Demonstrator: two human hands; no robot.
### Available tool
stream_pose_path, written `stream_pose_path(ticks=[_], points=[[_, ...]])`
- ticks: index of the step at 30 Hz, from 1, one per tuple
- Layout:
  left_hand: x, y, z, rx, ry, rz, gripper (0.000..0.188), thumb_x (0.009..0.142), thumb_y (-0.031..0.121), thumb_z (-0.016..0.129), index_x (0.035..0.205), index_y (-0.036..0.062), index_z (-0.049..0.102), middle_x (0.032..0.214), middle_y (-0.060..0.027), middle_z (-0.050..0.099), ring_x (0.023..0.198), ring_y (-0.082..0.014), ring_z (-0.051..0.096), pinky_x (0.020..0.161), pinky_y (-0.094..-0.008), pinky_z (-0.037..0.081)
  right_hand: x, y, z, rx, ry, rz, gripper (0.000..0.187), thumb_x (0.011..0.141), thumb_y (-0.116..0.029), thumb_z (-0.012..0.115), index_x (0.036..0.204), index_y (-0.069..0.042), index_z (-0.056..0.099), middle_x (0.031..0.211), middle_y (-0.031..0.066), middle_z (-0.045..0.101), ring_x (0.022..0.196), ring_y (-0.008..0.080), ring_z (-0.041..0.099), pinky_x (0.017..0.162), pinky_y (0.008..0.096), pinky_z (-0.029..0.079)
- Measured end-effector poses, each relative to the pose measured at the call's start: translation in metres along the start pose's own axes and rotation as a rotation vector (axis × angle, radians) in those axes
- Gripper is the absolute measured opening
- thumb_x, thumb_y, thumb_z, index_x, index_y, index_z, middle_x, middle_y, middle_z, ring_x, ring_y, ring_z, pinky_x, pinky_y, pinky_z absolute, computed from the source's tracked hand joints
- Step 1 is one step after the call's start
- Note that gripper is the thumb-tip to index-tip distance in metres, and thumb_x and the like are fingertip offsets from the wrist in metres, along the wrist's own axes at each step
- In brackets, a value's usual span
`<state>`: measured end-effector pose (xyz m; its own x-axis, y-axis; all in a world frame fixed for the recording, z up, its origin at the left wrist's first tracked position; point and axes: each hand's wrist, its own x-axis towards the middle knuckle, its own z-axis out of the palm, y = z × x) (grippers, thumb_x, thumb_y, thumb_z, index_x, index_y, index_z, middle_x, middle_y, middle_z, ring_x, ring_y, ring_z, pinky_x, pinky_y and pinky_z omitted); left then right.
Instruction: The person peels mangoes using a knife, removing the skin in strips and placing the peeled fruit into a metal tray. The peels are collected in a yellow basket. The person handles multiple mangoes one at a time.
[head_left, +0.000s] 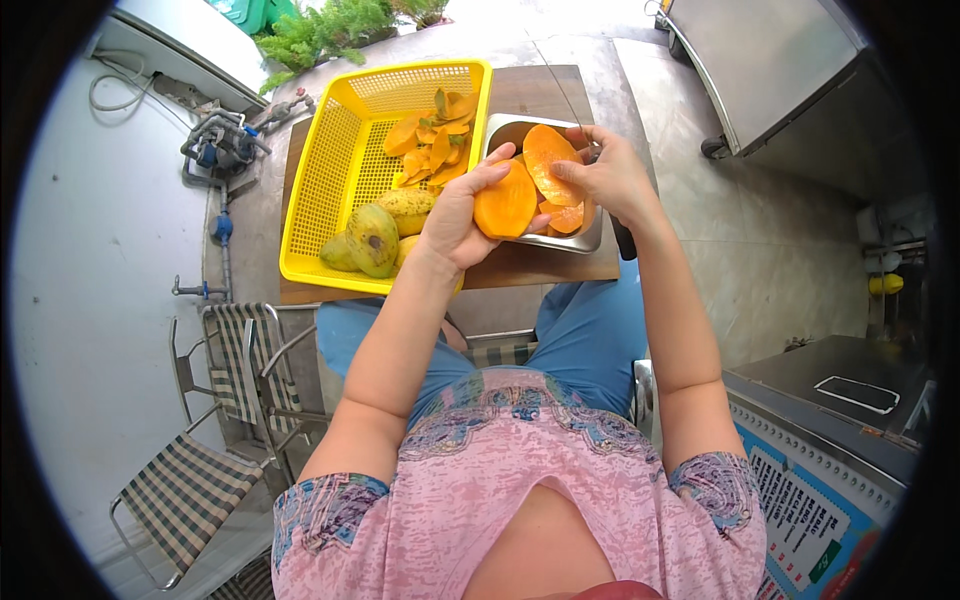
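Note:
My left hand is closed around a peeled orange mango with a flat cut face. In my right hand, a long mango slice is pinched between thumb and fingers, next to the mango. Both hands are over a metal tray, where another orange mango piece shows. A thin dark line runs up from my right hand; I cannot tell if it is a knife blade seen edge-on. By the tray's right side is a black handle.
A yellow basket on the wooden table holds orange peels and several unpeeled mangoes. Folding chairs stand at left, near wall pipes. A metal cabinet on wheels is at far right.

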<state>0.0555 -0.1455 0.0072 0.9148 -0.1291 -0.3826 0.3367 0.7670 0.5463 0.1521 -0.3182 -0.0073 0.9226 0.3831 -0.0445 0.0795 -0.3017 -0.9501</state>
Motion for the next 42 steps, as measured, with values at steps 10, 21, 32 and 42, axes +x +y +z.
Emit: stream_pose_path(ticks=[10, 21, 32, 42], points=[[-0.02, 0.005, -0.008, -0.09, 0.059, 0.06, 0.043, 0.094, 0.022, 0.044, 0.134, 0.0075, 0.037, 0.132, -0.0145, 0.046, 0.121, -0.0332, 0.047, 0.094, -0.0573, 0.044, -0.003, 0.009, 0.017, -0.381, 0.048, 0.033, 0.035, 0.076, -0.015, 0.07, 0.107, -0.003, 0.06, 0.084, 0.0138, 0.066, 0.077, 0.0247, 0.065, 0.071, 0.0353, 0.05], [-0.001, -0.005, 0.01, -0.247, -0.175, 0.258, 0.038, 0.097, 0.018, 0.042, 0.133, 0.0066, 0.037, 0.13, -0.0104, 0.048, 0.122, -0.0229, 0.047, 0.104, -0.0392, 0.039, -0.046, -0.04, 0.006, 0.278, -0.089, -0.172, 0.045, 0.084, -0.013, 0.068, 0.123, 0.003, 0.053, 0.077, 0.0003, 0.059, 0.071, 0.004, 0.051, 0.064, 0.0201, 0.043], [0.001, -0.012, 0.035, -0.092, -0.142, 0.508, 0.045, 0.097, 0.015, 0.044, 0.138, 0.0061, 0.03, 0.133, -0.0116, 0.044, 0.124, -0.0234, 0.044, 0.105, -0.0384, 0.036, -0.043, -0.046, 0.012, 0.365, -0.079, -0.182, 0.041, 0.081, -0.01, 0.07, 0.117, 0.005, 0.054, 0.084, 0.0039, 0.062, 0.077, 0.008, 0.055, 0.072, 0.0225, 0.046], [0.009, -0.006, 0.017, 0.047, 0.159, 0.418, 0.037, 0.093, 0.015, 0.052, 0.128, 0.0061, 0.045, 0.108, -0.005, 0.059, 0.095, -0.0134, 0.06, 0.077, -0.0261, 0.052, -0.038, -0.06, 0.004, 0.194, -0.103, -0.111, 0.036, 0.088, -0.016, 0.063, 0.116, 0.005, 0.051, 0.082, 0.007, 0.061, 0.072, 0.0124, 0.056, 0.069, 0.0251, 0.047]])
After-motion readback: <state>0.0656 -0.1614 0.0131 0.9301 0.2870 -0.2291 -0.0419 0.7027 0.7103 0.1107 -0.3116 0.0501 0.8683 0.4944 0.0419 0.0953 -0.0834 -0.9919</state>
